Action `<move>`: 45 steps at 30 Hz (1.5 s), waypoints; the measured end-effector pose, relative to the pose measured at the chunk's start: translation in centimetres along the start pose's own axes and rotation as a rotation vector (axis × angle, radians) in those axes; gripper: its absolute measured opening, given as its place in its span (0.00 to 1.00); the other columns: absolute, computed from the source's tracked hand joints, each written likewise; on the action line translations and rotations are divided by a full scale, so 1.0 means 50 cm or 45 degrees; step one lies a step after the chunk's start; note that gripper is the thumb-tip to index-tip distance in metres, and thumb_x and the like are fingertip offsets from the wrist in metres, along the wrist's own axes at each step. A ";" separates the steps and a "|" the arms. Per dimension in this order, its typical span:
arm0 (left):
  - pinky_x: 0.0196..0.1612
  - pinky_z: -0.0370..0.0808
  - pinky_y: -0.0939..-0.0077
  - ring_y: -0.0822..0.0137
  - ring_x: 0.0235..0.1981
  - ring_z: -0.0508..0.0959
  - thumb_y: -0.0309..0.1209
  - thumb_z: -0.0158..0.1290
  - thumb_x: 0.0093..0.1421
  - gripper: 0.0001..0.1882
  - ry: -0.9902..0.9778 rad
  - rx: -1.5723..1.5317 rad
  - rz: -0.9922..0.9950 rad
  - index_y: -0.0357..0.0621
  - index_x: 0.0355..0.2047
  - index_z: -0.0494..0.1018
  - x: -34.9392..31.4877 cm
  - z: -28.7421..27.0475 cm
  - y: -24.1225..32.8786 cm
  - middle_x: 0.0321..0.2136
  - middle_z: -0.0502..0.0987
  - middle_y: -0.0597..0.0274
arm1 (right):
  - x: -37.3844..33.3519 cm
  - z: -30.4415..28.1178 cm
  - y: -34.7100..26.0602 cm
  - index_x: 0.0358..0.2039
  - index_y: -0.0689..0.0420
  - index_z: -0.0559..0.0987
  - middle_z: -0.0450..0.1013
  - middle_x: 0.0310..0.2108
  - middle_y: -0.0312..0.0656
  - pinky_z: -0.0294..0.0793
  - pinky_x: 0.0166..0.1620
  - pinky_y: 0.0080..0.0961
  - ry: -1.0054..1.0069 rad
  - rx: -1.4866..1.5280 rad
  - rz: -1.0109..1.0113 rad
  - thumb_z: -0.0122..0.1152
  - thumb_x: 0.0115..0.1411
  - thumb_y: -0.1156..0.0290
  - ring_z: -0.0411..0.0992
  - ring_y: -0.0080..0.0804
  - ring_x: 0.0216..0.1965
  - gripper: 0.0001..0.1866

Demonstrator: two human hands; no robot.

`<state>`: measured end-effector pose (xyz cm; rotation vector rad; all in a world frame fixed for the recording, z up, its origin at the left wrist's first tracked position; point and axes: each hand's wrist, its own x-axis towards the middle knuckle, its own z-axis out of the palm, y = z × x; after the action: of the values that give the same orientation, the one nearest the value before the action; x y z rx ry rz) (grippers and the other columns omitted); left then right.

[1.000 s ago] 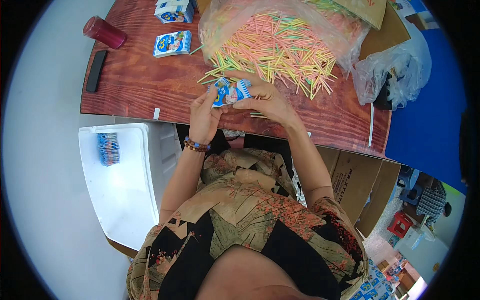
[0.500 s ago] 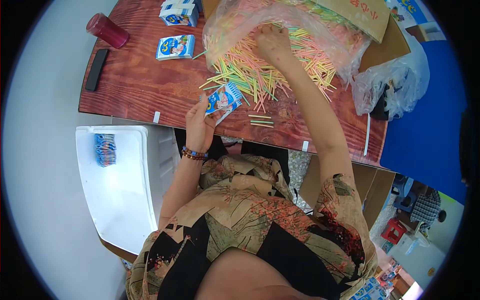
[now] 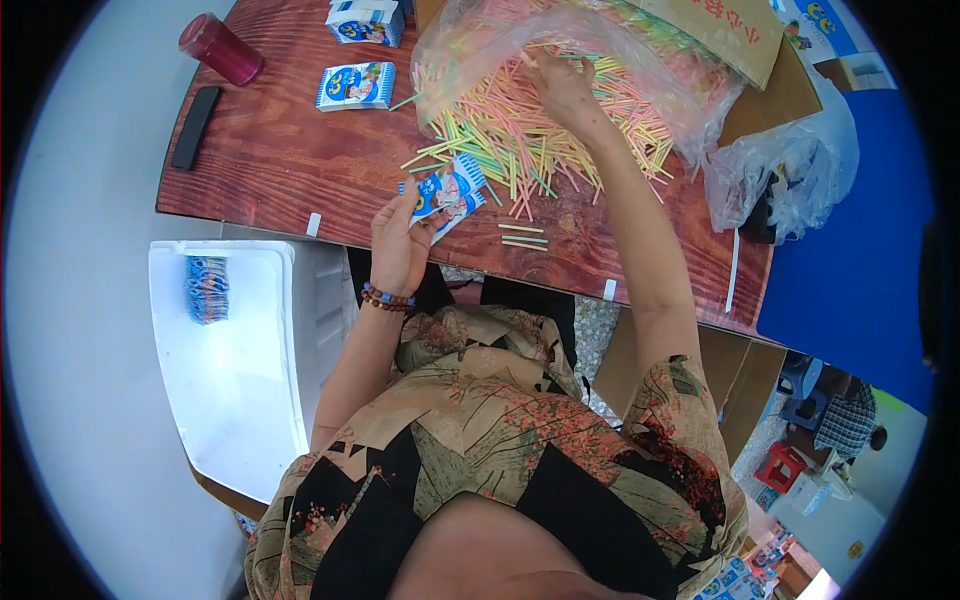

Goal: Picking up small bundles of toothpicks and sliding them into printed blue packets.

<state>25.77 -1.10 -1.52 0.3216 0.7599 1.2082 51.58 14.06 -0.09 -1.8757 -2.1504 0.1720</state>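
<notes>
My left hand [image 3: 402, 235] is closed on two overlapping blue-and-white packets [image 3: 450, 190] with pictures on them, held just above the table's near edge. My right hand [image 3: 566, 92] reaches to the far side, over a heap of thin pink, yellow and green sticks [image 3: 500, 150]. Its fingers are curled among the sticks at the mouth of a clear plastic bag [image 3: 455, 50]; whatever they grip is hidden. Between my arms, a few loose sticks [image 3: 523, 236] lie side by side on the red-brown wooden table [image 3: 290, 160].
Flat packets [image 3: 356, 87] and a stack of packets [image 3: 368, 22] lie at the far left. Near them are a red-lidded jar [image 3: 222, 50] and a black bar [image 3: 197, 128]. A white foam box [image 3: 235, 380] with packets inside stands lower left. At right are a cardboard box [image 3: 770, 105] and crumpled plastic [image 3: 780, 170].
My right hand has shifted slightly right and toward me over the sticks, and its fingers have bent. My left hand keeps the packets at nearly the same place. The view has moved a little.
</notes>
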 end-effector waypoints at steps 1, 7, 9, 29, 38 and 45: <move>0.39 0.75 0.77 0.77 0.28 0.73 0.35 0.48 0.66 0.11 -0.001 0.001 -0.001 0.41 0.34 0.75 0.000 0.005 0.001 0.32 0.78 0.64 | 0.001 -0.006 0.004 0.44 0.57 0.74 0.74 0.41 0.46 0.62 0.50 0.51 0.000 0.000 0.002 0.45 0.66 0.64 0.71 0.42 0.44 0.14; 0.39 0.76 0.73 0.74 0.29 0.75 0.37 0.48 0.66 0.13 -0.008 -0.051 -0.008 0.39 0.36 0.74 0.018 0.016 -0.007 0.31 0.78 0.63 | -0.011 -0.036 0.021 0.45 0.62 0.70 0.76 0.36 0.48 0.74 0.40 0.37 0.056 1.331 0.155 0.47 0.65 0.68 0.76 0.39 0.40 0.13; 0.38 0.75 0.74 0.74 0.29 0.74 0.37 0.48 0.66 0.13 -0.082 -0.147 -0.022 0.39 0.35 0.74 0.027 0.012 -0.013 0.31 0.77 0.63 | -0.041 -0.049 -0.025 0.45 0.63 0.70 0.75 0.36 0.47 0.76 0.46 0.34 0.103 2.105 0.498 0.41 0.68 0.70 0.75 0.38 0.42 0.12; 0.35 0.73 0.75 0.73 0.27 0.74 0.37 0.48 0.66 0.12 -0.161 -0.088 0.090 0.40 0.36 0.74 0.074 0.084 -0.050 0.31 0.78 0.63 | -0.179 -0.094 -0.181 0.41 0.63 0.69 0.75 0.36 0.47 0.70 0.51 0.32 0.463 1.967 -0.085 0.42 0.69 0.68 0.73 0.35 0.43 0.11; 0.38 0.76 0.73 0.69 0.32 0.78 0.37 0.48 0.66 0.12 -0.219 -0.157 0.128 0.41 0.34 0.75 0.113 0.128 -0.083 0.32 0.79 0.61 | -0.167 -0.077 -0.183 0.45 0.63 0.73 0.72 0.49 0.49 0.60 0.60 0.29 0.498 1.979 0.026 0.42 0.69 0.65 0.60 0.34 0.60 0.15; 0.40 0.76 0.70 0.66 0.32 0.78 0.37 0.48 0.66 0.12 -0.319 -0.298 0.072 0.42 0.33 0.75 0.143 0.139 -0.093 0.32 0.79 0.60 | -0.150 -0.076 -0.142 0.51 0.63 0.71 0.63 0.59 0.49 0.55 0.62 0.28 0.514 2.074 -0.025 0.40 0.68 0.65 0.59 0.34 0.61 0.18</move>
<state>34.89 5.04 -1.87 0.2952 0.3904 1.2680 46.78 5.26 4.47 -0.7502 -0.9698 1.0259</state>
